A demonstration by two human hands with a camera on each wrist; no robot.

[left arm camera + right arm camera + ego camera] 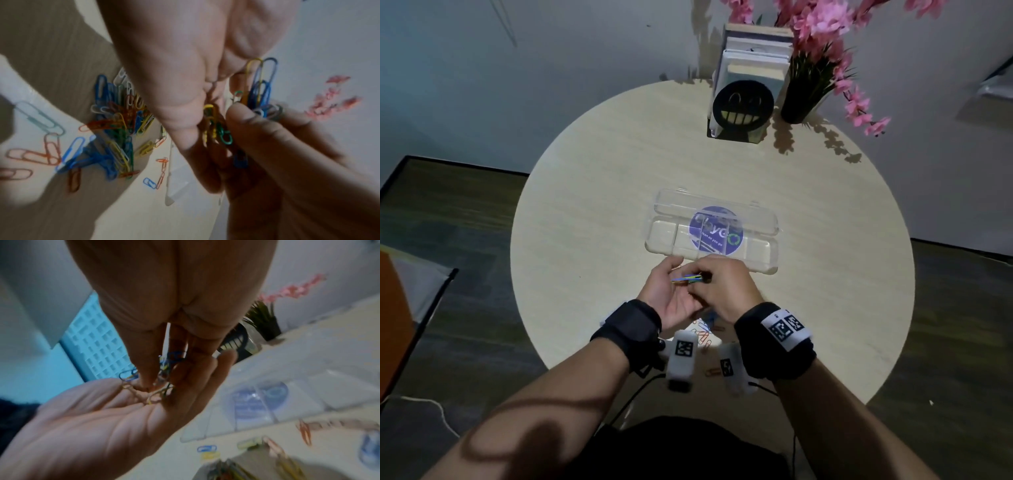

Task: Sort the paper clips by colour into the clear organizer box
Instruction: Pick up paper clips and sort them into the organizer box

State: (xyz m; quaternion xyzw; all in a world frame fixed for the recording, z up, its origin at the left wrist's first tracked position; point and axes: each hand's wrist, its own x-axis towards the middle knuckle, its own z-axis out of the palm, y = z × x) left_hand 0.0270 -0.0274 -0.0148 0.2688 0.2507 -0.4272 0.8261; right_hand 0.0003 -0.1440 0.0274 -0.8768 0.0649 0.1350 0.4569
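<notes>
The clear organizer box [666, 240] lies open at the table's centre, lid tipped back; its compartments look empty. Just in front of it my left hand [678, 274] is palm up, thumb and fingers holding a bunch of blue, yellow and green paper clips [688, 278]. My right hand [705, 277] reaches in from the right and pinches clips in that bunch [259, 87]. The right wrist view shows the bunch [164, 369] lying on my left fingers. A mixed pile of loose clips [703, 330] sits on the table under my wrists, with the same pile [119, 123] spread beside the box's edge.
A book holder with a black smiley face [743, 106] and a dark vase of pink flowers [801, 99] stand at the far edge of the round table [585, 205]. A purple round sticker [717, 230] shows through the box. Stray clips [207, 448] lie in front of the box.
</notes>
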